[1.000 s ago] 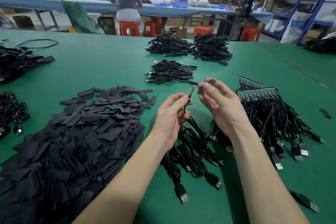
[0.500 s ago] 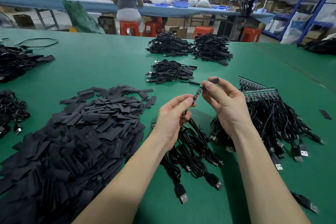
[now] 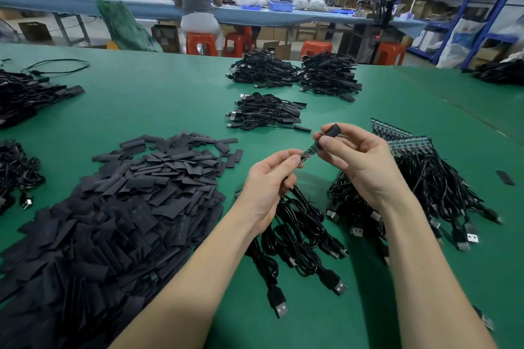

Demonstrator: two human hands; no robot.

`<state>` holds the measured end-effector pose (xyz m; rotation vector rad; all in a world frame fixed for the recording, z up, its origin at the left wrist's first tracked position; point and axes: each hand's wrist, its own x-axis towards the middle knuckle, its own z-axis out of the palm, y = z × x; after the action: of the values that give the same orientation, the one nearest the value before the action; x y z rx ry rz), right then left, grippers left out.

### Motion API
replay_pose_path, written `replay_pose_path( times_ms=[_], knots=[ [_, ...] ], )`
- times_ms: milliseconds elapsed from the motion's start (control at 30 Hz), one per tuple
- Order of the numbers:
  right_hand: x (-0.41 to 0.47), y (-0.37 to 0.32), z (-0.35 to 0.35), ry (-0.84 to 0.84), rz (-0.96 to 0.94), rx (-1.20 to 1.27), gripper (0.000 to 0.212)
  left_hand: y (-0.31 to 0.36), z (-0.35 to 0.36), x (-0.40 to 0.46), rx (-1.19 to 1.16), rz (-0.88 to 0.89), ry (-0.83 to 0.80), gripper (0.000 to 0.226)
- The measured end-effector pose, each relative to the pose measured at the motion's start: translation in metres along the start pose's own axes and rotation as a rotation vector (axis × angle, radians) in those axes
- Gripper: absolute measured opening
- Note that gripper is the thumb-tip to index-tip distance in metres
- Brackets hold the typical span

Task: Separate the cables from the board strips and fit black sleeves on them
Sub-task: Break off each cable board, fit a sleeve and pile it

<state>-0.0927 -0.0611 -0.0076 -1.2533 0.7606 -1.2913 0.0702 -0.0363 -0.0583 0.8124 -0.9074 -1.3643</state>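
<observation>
Loose cables: a small bunch of black USB cables is laid on the green table beneath the two forearms, plugs pointing toward the viewer.
Left hand: the left hand is curled, and a cable's small green board end is pinched between thumb and forefinger, tilted up to the right.
Right hand: the right hand is curled around a black sleeve, held by thumb and fingertips with its lower mouth at the tip of the board end.
Sleeve and board: the sleeve's opening is met by the board's tip; how far it is slid on cannot be told.
Sleeve pile: a large heap of flat black sleeves is spread to the left of the hands.
Board strips: green board strips with cables still attached are fanned just right of the right hand.
Finished bundles: three piles of black cables are set farther back on the table.
</observation>
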Motion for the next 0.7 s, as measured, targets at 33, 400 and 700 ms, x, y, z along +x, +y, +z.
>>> replay_pose_path(
  times_ms=[33,400,700],
  knots=[
    [-0.001,0.000,-0.001,-0.012,0.029,0.024,0.021,0.001,-0.001,0.000,-0.002,-0.005,-0.003,0.018],
    [-0.002,-0.017,-0.008,-0.115,0.171,-0.114,0.029,-0.003,-0.003,0.002,0.028,-0.002,0.001,0.021],
    [0.002,-0.002,0.001,-0.013,0.111,-0.064,0.021,-0.002,-0.003,0.003,-0.030,-0.003,0.065,0.007]
  ],
)
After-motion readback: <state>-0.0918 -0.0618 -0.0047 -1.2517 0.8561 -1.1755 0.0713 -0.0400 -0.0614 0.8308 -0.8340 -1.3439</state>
